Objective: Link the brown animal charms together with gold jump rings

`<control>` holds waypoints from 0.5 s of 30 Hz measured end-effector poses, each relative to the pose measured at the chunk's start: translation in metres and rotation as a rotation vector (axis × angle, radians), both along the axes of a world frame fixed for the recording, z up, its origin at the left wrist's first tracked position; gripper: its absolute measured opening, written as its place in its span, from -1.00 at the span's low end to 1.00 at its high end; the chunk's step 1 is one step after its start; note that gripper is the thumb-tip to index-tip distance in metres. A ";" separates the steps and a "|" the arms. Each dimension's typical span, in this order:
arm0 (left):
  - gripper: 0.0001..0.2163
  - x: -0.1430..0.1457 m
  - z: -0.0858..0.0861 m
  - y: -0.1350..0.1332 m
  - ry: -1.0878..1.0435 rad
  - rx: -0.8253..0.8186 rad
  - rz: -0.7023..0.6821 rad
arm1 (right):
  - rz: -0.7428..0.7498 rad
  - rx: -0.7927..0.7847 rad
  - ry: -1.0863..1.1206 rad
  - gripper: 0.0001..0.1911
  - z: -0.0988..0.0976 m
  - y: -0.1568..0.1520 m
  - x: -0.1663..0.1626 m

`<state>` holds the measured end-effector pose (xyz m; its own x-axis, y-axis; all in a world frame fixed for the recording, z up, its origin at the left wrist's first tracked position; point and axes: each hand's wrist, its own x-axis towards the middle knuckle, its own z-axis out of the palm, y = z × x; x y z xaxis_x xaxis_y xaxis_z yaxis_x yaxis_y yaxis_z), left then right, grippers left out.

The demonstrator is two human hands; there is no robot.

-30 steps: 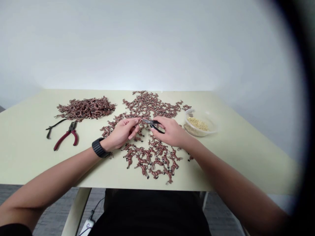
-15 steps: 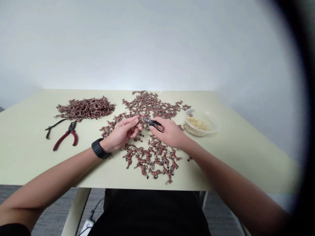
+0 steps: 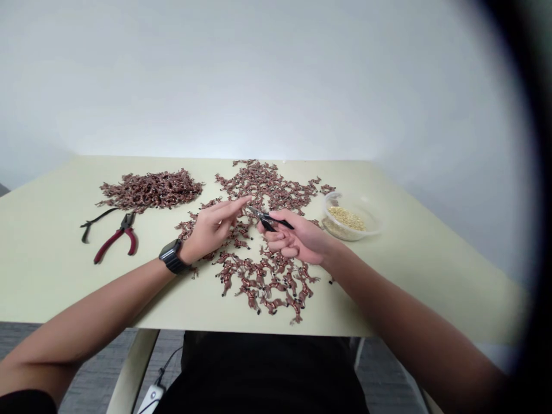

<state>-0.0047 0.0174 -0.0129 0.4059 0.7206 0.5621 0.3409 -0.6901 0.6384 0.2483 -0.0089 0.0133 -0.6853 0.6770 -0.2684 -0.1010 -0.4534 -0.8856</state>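
My right hand (image 3: 297,237), turned partly palm up, is closed around black-handled pliers (image 3: 271,217). Their slim metal jaws point left, close to the fingers of my left hand (image 3: 212,229). That hand shows its back, the index finger reaching straight toward the plier tips and the others bent beneath. Whatever lies under its fingers is hidden. Below both hands, many small brown deer-like figurines (image 3: 273,284) with dark feet are spread over the pale table (image 3: 56,276).
A dense heap of similar brown pieces (image 3: 150,190) lies at the left. Before it are red-handled pliers (image 3: 112,237) and a thin black strap (image 3: 97,219). A clear plastic bowl (image 3: 374,227) with small gold-coloured bits (image 3: 346,218) stands at the right.
My left hand has rolled from a thumb-and-finger pinch to back-up, index finger extended. My right hand has turned palm upward, with the pliers shifting slightly right.
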 end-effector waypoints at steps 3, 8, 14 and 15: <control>-0.53 0.010 0.000 -0.005 -0.238 -0.361 -0.025 | -0.233 0.406 -0.284 -0.63 -0.007 0.001 -0.001; -0.52 0.014 -0.001 -0.007 -0.487 -0.714 -0.148 | -0.370 1.018 -0.748 -0.71 -0.012 0.002 0.000; -0.49 0.015 -0.001 -0.010 -0.561 -0.847 -0.207 | -0.328 1.163 -0.792 -0.73 -0.010 0.000 -0.002; -0.50 0.015 -0.001 -0.010 -0.561 -0.852 -0.210 | -0.327 1.160 -0.792 -0.73 -0.010 0.000 -0.002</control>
<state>0.0103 0.0076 -0.0136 0.4064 0.9125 0.0470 -0.2302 0.0525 0.9717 0.2466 -0.0092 0.0037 -0.3941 0.8679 0.3024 0.6256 0.4943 -0.6035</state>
